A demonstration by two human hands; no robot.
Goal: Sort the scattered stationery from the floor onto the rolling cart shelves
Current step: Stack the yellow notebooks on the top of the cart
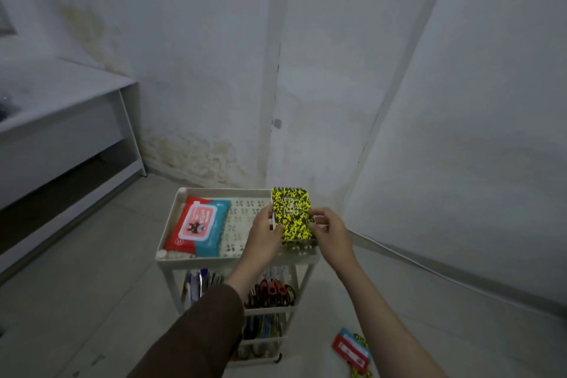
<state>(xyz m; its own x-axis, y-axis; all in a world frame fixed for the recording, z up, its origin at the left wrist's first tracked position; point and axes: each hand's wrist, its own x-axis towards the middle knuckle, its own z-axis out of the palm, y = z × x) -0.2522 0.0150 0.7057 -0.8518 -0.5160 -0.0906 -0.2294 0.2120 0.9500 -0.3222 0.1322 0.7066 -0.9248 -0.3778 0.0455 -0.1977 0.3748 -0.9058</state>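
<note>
A yellow-and-black speckled notebook (292, 212) hangs over the right side of the cart's top shelf (171, 218). My left hand (266, 235) grips its left edge and my right hand (328, 232) grips its right edge. The white rolling cart stands in front of me by the wall. A red-and-blue wet-wipes pack (198, 225) lies on the left of the top shelf. Pens (199, 281) and orange-handled scissors (271, 291) fill the middle shelf, partly hidden by my left arm. More pens (264, 327) sit on a lower shelf.
On the floor at lower right lies a red-and-blue pouch (351, 351) with a yellow-black lanyard (362, 344). A white desk (61, 120) stands at the left. White walls close in behind the cart and along the right.
</note>
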